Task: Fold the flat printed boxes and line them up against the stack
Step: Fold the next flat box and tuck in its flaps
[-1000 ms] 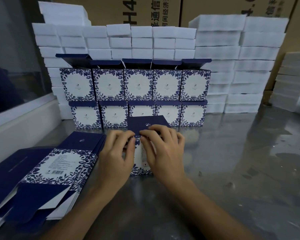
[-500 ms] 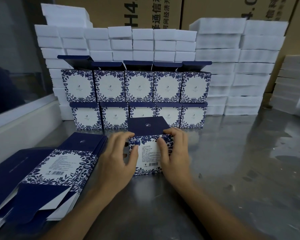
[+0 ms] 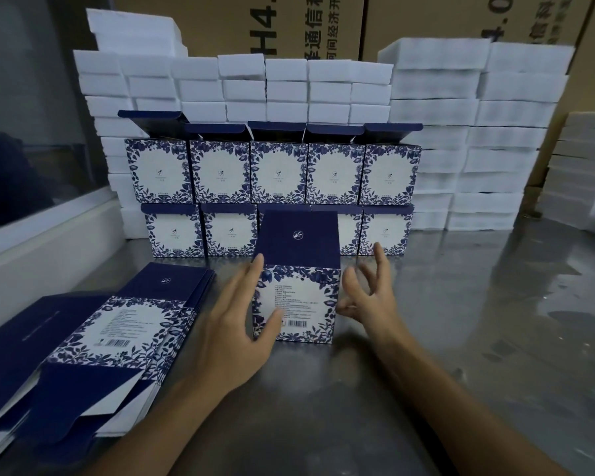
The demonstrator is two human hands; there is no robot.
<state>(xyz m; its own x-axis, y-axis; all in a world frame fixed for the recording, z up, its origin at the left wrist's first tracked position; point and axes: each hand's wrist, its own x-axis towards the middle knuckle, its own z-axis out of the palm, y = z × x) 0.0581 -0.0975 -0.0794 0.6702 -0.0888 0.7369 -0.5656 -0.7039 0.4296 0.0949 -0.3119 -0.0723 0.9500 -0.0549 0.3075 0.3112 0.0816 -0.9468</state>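
Observation:
A folded blue-and-white floral box (image 3: pixel 301 304) stands upright on the steel table, its navy lid flap (image 3: pixel 298 238) raised behind it. My left hand (image 3: pixel 236 324) touches the box's left side, thumb on its front face, fingers straight. My right hand (image 3: pixel 370 297) hovers just right of the box, fingers spread and loosely bent, holding nothing. Behind stand two rows of folded boxes (image 3: pixel 275 173) with open lids, against white foam blocks. A pile of flat printed boxes (image 3: pixel 117 331) lies at the left.
White foam blocks (image 3: pixel 461 132) are stacked high at the back and right, with brown cartons (image 3: pixel 275 25) behind. A white ledge and window (image 3: pixel 31 166) run along the left. The steel table (image 3: pixel 478 338) stretches bare to the right.
Both hands were gripping the box's sides while folding it. Now the box stands on its own; the right hand has let go and drawn right, and the left has loosened.

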